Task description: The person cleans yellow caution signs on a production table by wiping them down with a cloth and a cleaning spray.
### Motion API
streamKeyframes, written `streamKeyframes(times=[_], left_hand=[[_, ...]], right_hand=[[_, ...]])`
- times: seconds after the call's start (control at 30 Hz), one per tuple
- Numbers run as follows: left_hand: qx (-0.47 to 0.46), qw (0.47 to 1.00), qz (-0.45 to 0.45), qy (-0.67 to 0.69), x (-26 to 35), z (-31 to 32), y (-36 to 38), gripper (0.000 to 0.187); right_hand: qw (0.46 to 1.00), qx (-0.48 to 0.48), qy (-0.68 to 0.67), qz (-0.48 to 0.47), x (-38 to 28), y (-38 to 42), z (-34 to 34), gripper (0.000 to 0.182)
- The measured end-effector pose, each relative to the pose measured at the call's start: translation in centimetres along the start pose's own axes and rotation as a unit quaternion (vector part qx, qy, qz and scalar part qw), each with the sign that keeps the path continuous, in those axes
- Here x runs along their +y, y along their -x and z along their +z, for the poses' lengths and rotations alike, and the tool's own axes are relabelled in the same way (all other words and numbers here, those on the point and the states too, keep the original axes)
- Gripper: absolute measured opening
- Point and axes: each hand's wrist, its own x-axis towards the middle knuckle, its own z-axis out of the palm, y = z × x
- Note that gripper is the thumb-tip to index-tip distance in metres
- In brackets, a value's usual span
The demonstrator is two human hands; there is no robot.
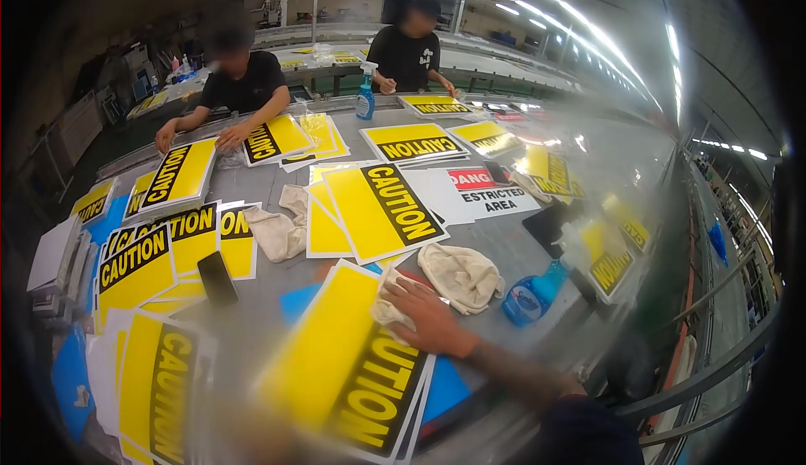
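My right hand (426, 316) presses a white cloth (388, 307) down on the upper edge of a yellow and black CAUTION sign (336, 364), its fingers over the cloth. This sign lies on top of a small stack, with blue sheets (445, 388) under it. At the bottom edge a blurred skin-toned shape, which looks like my left hand (281, 441), is near the sign's lower left corner; its fingers cannot be made out. A second crumpled white cloth (462, 276) lies just beyond my right hand, beside a blue spray bottle (536, 295) lying on its side.
Stacks of CAUTION signs (382, 209) cover much of the grey table (252, 297). A dark phone (217, 279) leans on signs at left. A DANGER sign (478, 192) lies mid-table. Two people (243, 79) work across the table, near an upright spray bottle (365, 96).
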Motion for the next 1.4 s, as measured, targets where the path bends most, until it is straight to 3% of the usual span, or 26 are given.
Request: streamKeyframes(times=[0.27,0.37,1.4], left_hand=[[-0.034,0.999,-0.037,0.012,0.4,-0.4,-0.2,0.052],[-0.001,0.997,-0.009,0.079,-0.1,0.6,-0.2,0.035],[0.0,0.997,-0.052,0.06,2.2,0.5,0.4,0.037]], right_hand=[[1.0,0.011,-0.005,0.002,0.0,0.2,0.1,0.061],[0.999,0.04,-0.001,-0.015,0.4,0.4,0.5,0.061],[0.999,0.04,0.011,-0.009,0.1,0.7,0.7,0.056]])
